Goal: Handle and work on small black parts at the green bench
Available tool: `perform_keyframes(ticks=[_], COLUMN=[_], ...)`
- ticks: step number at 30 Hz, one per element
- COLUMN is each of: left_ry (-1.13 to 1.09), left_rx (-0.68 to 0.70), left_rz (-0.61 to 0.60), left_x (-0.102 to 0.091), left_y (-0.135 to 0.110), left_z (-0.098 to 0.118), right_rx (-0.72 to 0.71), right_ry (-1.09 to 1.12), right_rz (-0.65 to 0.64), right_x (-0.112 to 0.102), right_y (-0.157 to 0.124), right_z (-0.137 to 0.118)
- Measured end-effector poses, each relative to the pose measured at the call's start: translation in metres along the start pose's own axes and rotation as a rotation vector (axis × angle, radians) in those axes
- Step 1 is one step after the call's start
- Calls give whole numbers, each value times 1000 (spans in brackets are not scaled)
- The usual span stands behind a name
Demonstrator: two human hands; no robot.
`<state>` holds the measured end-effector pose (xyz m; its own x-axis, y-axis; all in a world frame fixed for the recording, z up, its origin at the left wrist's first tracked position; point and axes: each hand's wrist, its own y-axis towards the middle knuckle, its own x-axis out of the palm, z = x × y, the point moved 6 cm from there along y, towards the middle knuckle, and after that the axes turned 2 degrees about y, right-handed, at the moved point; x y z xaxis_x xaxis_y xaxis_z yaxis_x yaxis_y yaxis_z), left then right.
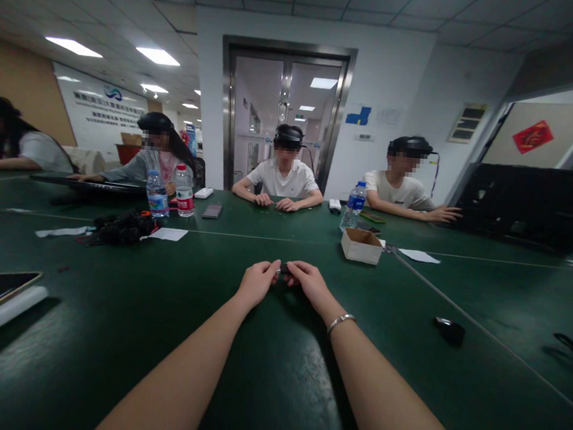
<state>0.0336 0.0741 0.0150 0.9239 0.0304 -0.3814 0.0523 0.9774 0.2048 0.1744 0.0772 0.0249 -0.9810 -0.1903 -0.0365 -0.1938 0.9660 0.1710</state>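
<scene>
Over the green table [272, 374], my left hand [257, 283] and my right hand [312, 285] meet at the fingertips. Between them is a small dark object [283, 269] with a shiny, metal-looking bit at its left end. Both hands are closed in a pinch on it, thumb against fingers. It is too small, and too covered by the fingers, for me to tell its kind. A silver bangle [341, 323] circles my right wrist. The nearest thing beyond my hands is an open cardboard box [361, 247], ahead to the right.
Bottles [156, 194] and a black cable heap [123, 227] lie ahead left; another bottle [353, 207] stands behind the box. A black glossy item [449, 331] is at right, a phone [12, 288] at left. Several people sit around the table; a large black monitor [533, 206] stands right.
</scene>
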Motion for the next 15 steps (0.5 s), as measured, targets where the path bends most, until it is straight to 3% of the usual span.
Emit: perform_keyframes(ticks=[6, 12, 15], left_ry=[-68, 56, -28], left_rx=[26, -8, -24], left_rz=[14, 8, 9], left_x=[-1, -2, -1], left_y=[-3, -3, -5], left_z=[5, 4, 6], right_rx=[10, 8, 17], right_ry=[38, 39, 51], right_rz=[20, 11, 28], right_x=[-2, -2, -3], right_y=[0, 0, 1], right_z=[3, 3, 4])
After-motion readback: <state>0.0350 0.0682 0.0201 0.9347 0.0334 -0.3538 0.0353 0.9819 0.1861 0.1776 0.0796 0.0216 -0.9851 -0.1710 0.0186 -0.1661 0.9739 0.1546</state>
